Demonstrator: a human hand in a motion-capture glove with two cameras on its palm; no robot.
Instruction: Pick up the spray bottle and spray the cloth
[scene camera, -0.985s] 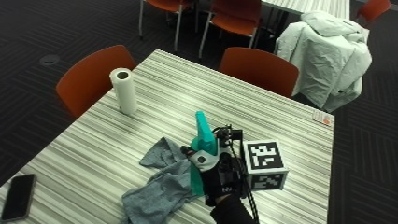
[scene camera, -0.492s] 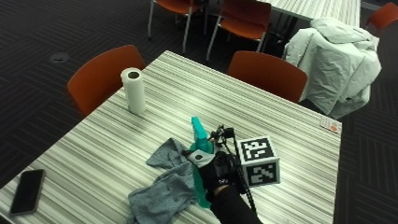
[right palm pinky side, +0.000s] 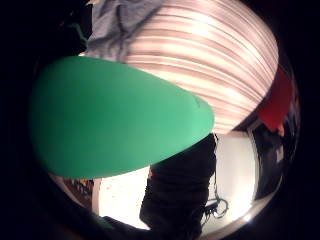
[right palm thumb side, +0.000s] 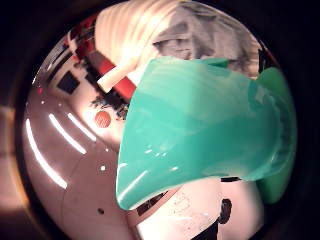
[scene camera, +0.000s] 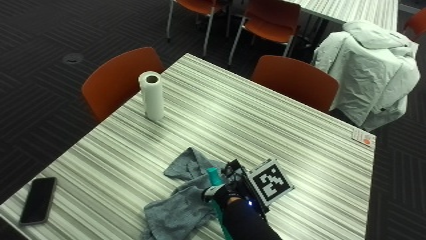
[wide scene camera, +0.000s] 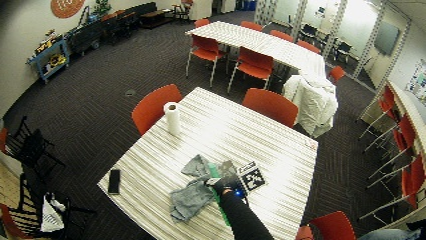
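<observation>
- Risk: the spray bottle (scene camera: 214, 179) has its nozzle poking out just past the grey cloth (scene camera: 181, 201); aimed too high, the mist could land on the striped table (scene camera: 266, 125) instead.
- The gloved right hand (scene camera: 225, 192) is wrapped around the green bottle, lifted just above the cloth.
- Forearm reaches in from the near edge, bottle angled toward the paper towel roll (scene camera: 152, 94).
</observation>
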